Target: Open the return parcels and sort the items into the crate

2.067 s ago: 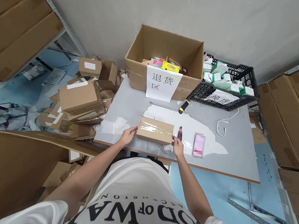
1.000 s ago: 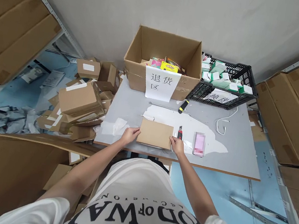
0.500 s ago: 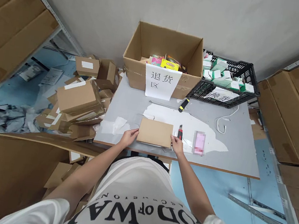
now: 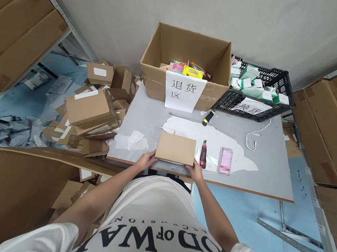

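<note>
A small flat cardboard box lies near the front edge of the grey table. At its near left corner, my left hand grips the side with bent fingers. My right hand has hold of the near right corner, its fingertips partly hidden against the box. Just right of that hand lies a red and black utility knife. Beyond it is a pink card-like item, blurred out.
At the table's back stand a large open carton with a paper sign and a black crate of green-white boxes. A yellow-black cutter and white cable lie in front. Cardboard boxes pile up left.
My right hand has slid down from the box's right side to its near corner. My left hand has shifted slightly nearer to me. The box stays almost in place.
</note>
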Motion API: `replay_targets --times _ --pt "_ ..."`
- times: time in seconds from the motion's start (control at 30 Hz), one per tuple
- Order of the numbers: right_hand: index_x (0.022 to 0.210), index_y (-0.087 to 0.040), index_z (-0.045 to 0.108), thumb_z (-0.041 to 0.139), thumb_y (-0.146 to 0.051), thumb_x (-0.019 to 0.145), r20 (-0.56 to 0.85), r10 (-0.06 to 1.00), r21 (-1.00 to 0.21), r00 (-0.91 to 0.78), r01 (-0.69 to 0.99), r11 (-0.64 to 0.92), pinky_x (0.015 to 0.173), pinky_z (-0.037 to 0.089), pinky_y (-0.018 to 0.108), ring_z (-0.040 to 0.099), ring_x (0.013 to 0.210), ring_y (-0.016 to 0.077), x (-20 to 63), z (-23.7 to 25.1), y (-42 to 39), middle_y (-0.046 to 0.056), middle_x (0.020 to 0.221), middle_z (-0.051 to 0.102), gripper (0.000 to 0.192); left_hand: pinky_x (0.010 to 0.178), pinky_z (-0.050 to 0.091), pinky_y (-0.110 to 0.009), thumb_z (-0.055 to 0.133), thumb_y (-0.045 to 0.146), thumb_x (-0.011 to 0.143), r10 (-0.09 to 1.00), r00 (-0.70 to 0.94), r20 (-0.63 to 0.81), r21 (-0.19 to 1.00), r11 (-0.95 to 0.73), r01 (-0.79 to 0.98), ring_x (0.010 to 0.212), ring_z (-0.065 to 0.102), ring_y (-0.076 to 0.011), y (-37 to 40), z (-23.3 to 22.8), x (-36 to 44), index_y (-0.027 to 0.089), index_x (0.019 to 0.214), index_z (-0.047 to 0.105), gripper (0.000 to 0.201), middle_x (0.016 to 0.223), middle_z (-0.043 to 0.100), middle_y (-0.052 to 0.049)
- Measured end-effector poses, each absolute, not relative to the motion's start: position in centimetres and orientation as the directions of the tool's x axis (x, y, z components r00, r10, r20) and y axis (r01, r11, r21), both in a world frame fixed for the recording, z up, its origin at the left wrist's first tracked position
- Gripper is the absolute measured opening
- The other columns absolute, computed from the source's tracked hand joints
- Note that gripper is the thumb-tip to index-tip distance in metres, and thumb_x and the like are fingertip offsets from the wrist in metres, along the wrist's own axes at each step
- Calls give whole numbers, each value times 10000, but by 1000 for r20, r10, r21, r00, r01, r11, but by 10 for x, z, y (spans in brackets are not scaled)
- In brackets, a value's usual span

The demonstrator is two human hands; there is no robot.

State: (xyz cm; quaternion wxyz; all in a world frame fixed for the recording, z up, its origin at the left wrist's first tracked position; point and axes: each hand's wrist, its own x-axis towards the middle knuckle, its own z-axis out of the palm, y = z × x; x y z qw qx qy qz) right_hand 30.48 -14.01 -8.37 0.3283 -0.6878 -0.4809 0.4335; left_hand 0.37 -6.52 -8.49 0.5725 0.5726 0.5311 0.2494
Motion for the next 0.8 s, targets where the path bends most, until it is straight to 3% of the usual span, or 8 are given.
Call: replay_targets --times 0.2,0.37,0.53,0.8 --pt "1249 -177 551 630 -282 726 -293 945 -910 149 261 -323 959 485 431 615 1090 249 303 -78 -136 76 1211 644 539 1024 412 -435 711 455 643 898 296 -324 910 211 356 1152 574 -310 -64 -77 5 169 1169 646 602 1168 666 -65" --pt "1201 -191 592 661 -367 735 -268 960 -933 84 223 -281 967 479 437 634 1066 251 309 -63 -128 73 1166 670 503 985 441 -373 583 447 777 909 319 -269 902 122 414 1078 619 -268 -57 -61 2 181 1176 642 483 1140 684 -45" --pt "1180 -186 627 628 -457 769 -256 954 -903 155 314 -293 932 501 405 642 1058 266 319 -36 -108 80 1119 691 492 923 474 -346 542 457 824 948 233 -218 858 73 509 1011 644 -270 -40 -33 6 173 1165 658 458 1108 695 -52" --pt "960 -159 733 610 -592 743 -256 902 -785 347 471 -404 770 530 348 692 874 279 322 -21 -78 105 863 742 500 954 473 -350 602 531 770 961 187 -203 908 113 405 1073 627 -261 -20 -35 12 169 1179 646 548 1166 664 -54"
